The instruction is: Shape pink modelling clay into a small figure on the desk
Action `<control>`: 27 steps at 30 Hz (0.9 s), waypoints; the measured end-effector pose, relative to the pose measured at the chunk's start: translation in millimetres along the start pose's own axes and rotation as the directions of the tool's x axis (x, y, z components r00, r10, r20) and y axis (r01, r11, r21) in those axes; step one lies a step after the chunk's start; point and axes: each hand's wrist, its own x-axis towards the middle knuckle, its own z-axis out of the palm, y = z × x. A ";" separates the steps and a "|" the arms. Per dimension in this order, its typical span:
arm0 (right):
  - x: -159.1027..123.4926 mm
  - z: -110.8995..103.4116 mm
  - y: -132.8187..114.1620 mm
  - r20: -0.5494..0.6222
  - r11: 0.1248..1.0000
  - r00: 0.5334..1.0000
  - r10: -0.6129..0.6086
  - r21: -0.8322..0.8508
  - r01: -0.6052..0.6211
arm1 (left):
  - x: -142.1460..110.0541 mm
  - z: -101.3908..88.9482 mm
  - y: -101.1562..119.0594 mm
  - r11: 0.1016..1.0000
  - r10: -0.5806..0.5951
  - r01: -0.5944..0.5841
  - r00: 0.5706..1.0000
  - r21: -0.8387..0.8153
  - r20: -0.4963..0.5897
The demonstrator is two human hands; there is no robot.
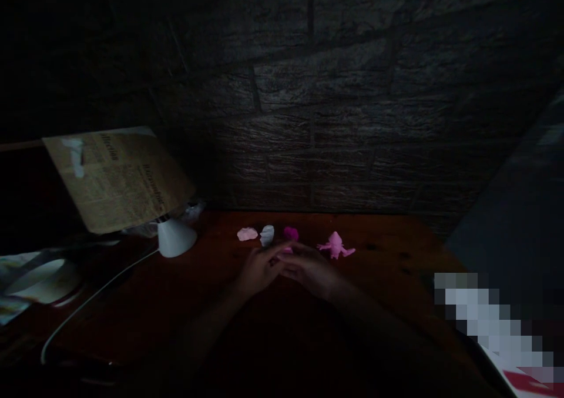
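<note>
My left hand (259, 270) and my right hand (312, 268) meet over the wooden table, their fingers bent and pressed together. A small bit of pink, clay-like material (287, 250) shows at the fingertips; whether it is gripped or lies just behind them I cannot tell. Just beyond the fingers is a magenta lump (291, 233). To its left lie a whitish lump (267, 235) and a pale pink lump (247, 234). Right of my hands rests a pink figure (335, 246) with a pointed top and limbs spread outward. Dim light hides what is between the palms.
A lamp with a white cone base (176, 238) and a printed paper-like shade (118, 180) stands on the left, its cord (101, 283) crossing the wooden table (388, 257). Tape-like rolls (42, 280) lie far left. A dark brick wall (282, 121) rises behind.
</note>
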 end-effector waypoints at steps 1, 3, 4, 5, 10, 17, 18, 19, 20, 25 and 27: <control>-1.0 -0.8 -1.3 0.021 1.000 1.000 0.003 0.001 -0.003 | -0.3 0.3 -0.3 1.000 0.025 -0.025 1.000 0.001 -0.010; -2.8 -2.9 -3.5 0.056 1.000 0.998 0.020 0.001 -0.020 | -0.6 0.1 0.2 0.998 0.066 -0.066 0.998 -0.024 0.011; -3.8 -4.0 -4.3 0.065 1.000 0.998 0.024 -0.013 -0.023 | -0.6 -0.4 1.2 0.996 0.074 -0.072 0.997 -0.049 0.036; -4.9 -5.0 -5.1 0.068 0.999 0.997 0.032 -0.029 -0.030 | -0.4 -1.1 2.8 0.995 0.066 -0.061 0.996 -0.076 0.066; -14.3 -5.9 -5.3 -0.017 0.989 1.000 -0.002 -0.146 -0.001 | 0.8 -6.3 14.2 0.974 0.077 -0.047 0.989 -0.222 0.125; -24.9 0.7 2.9 -0.139 0.899 0.972 -0.188 -0.424 0.113 | -2.3 -6.1 13.9 0.969 0.068 -0.031 0.987 -0.246 0.142; -25.8 1.3 3.8 -0.121 0.890 0.972 -0.203 -0.437 0.131 | -2.2 -5.3 12.7 0.965 0.067 -0.030 0.989 -0.260 0.135; -26.6 1.4 4.5 -0.102 0.890 0.973 -0.207 -0.432 0.144 | -1.9 -4.6 11.5 0.964 0.067 -0.028 0.988 -0.264 0.139; -27.3 1.0 4.9 -0.088 0.900 0.976 -0.198 -0.411 0.145 | -1.4 -4.1 10.5 0.968 0.059 -0.022 0.988 -0.249 0.142; -28.6 -6.7 1.7 -0.133 0.975 0.984 -0.121 -0.202 0.093 | 1.1 -1.5 9.2 0.995 -0.039 0.047 0.995 -0.086 0.094; -28.1 -10.3 -1.9 -0.134 0.987 0.986 -0.099 -0.143 0.079 | 0.9 0.3 9.8 0.998 -0.048 0.050 0.996 -0.025 0.081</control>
